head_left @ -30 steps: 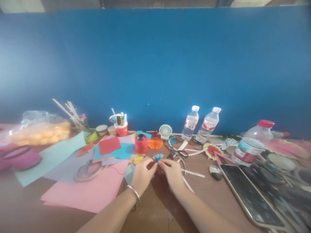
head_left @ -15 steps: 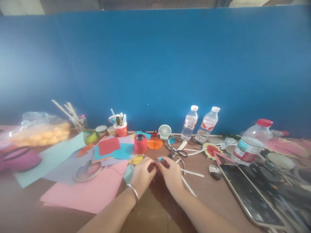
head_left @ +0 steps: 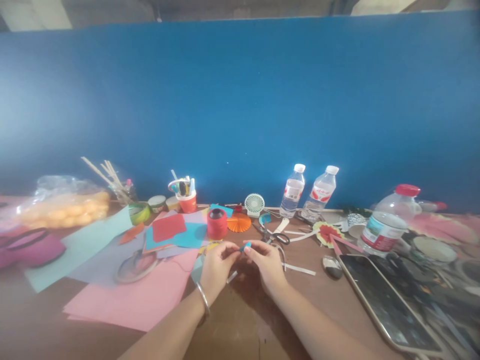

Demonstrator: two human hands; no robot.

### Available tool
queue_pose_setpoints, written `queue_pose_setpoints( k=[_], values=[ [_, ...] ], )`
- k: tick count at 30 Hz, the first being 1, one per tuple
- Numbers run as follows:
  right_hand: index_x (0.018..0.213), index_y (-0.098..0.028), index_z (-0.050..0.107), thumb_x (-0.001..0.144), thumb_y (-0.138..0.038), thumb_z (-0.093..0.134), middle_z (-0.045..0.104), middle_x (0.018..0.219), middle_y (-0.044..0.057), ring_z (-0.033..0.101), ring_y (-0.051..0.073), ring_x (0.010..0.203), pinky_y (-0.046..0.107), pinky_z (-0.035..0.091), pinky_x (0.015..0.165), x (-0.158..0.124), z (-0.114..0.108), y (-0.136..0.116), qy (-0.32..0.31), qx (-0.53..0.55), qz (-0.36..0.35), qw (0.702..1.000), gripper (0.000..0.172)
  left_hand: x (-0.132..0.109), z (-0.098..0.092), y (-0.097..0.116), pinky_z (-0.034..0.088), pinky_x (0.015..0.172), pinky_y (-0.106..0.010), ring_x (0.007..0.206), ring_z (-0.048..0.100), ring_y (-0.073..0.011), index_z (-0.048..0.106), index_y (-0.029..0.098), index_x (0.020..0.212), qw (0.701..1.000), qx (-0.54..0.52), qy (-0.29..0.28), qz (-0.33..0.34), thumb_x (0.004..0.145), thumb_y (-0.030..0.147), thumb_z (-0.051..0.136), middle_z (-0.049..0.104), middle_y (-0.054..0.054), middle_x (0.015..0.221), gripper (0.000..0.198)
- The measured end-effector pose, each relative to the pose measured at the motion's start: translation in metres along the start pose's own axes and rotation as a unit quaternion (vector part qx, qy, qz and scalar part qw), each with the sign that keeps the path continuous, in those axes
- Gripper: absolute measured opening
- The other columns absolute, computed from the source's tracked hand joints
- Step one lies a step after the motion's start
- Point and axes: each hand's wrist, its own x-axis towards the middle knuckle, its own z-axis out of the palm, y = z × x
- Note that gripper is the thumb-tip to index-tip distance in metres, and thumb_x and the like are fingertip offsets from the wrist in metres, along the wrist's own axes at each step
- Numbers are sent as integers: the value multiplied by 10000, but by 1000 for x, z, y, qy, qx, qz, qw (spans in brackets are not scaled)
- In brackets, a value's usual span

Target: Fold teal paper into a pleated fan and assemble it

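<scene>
My left hand (head_left: 218, 265) and my right hand (head_left: 266, 264) meet fingertip to fingertip above the near middle of the table. Between the pinched fingertips sits a small blue piece (head_left: 246, 246), probably paper, partly covered by the fingers. Both hands appear to grip it. The short end of a white strip (head_left: 232, 276) shows below my left fingers; whether they hold it I cannot tell. Beyond my right hand lie scissors (head_left: 282, 239). An orange pleated paper fan (head_left: 239, 223) and a red spool (head_left: 217, 224) are just past my left hand.
Pink sheets (head_left: 131, 300) and other coloured paper spread to the left. A phone (head_left: 388, 300) and a computer mouse (head_left: 332, 267) lie at right. Two water bottles (head_left: 292, 192), a small fan (head_left: 254, 203) and a red cup of tools (head_left: 186, 202) stand along the blue wall (head_left: 240, 110).
My fingertips have drawn slightly apart, exposing more of the blue piece. A white strip now shows under my left hand, while one beside my right wrist is no longer visible.
</scene>
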Motion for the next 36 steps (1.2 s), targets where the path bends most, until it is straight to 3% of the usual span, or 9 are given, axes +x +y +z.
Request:
queue_pose_setpoints(
  k=[7, 12, 17, 19, 23, 28, 31, 33, 36],
  values=[
    [694, -145, 664, 604, -283, 644, 539, 490, -18, 436, 78, 454, 202, 353, 456, 2, -3, 2, -5, 36, -14, 999, 165, 0, -1, 4, 403, 529, -219, 543, 542, -122, 570, 164, 649, 999, 27, -20, 3, 645, 208, 550, 591, 8, 578, 49],
    [662, -148, 664, 600, -284, 645, 534, 476, -21, 431, 80, 444, 211, 355, 458, 7, -8, 4, -10, 11, -35, 999, 151, -2, 1, 2, 416, 525, -219, 543, 558, -120, 541, 165, 851, 991, -103, -54, -70, 655, 258, 570, 595, -1, 631, 220],
    [674, -160, 661, 611, -278, 642, 562, 491, -14, 467, 97, 458, 223, 370, 469, 8, -11, 4, -24, 18, -36, 999, 135, -3, -3, -1, 392, 501, -182, 552, 534, -76, 550, 147, 853, 930, -293, -137, -175, 723, 340, 513, 585, -45, 783, 236],
    [672, -168, 662, 616, -268, 642, 574, 528, -13, 470, 92, 473, 216, 372, 475, 8, -11, 4, -42, 10, -46, 998, 116, -3, -4, -3, 375, 489, -166, 531, 515, -63, 564, 129, 802, 918, -305, -158, -195, 703, 319, 553, 583, -43, 733, 215],
    [696, -183, 663, 634, -261, 632, 607, 677, 4, 499, 99, 553, 213, 394, 515, 7, -11, 4, -80, -17, -64, 995, 104, -2, -6, -4, 352, 472, -148, 482, 472, -40, 568, 110, 690, 930, -278, -143, -192, 658, 277, 615, 560, -18, 612, 177],
    [846, -199, 646, 618, -302, 647, 632, 844, 37, 553, 171, 752, 284, 429, 675, 1, -7, 1, -109, 20, -32, 993, 250, -4, -7, -2, 363, 482, -143, 517, 489, -37, 541, 125, 703, 911, -316, -153, -215, 667, 267, 609, 555, -9, 674, 161],
    [1009, -187, 579, 655, -416, 579, 615, 916, 71, 553, 190, 765, 297, 432, 643, -2, -5, -6, -129, 65, -43, 989, 422, -4, -6, 0, 386, 508, -150, 565, 521, -54, 522, 142, 754, 905, -337, -155, -208, 686, 263, 592, 560, -9, 694, 156],
    [1061, -185, 540, 702, -461, 496, 601, 931, 79, 552, 176, 738, 278, 426, 600, 2, -8, -13, -111, 80, -67, 988, 456, -4, -6, 1, 405, 535, -160, 590, 539, -64, 513, 148, 791, 910, -336, -143, -197, 691, 262, 586, 567, -12, 706, 168],
    [979, -184, 572, 700, -393, 522, 611, 836, 54, 534, 128, 618, 236, 402, 531, 18, -25, -27, -13, 22, -87, 996, 352, -4, -5, 4, 426, 555, -177, 615, 568, -85, 496, 155, 822, 921, -323, -114, -185, 702, 286, 567, 594, -34, 752, 190]
  ],
)
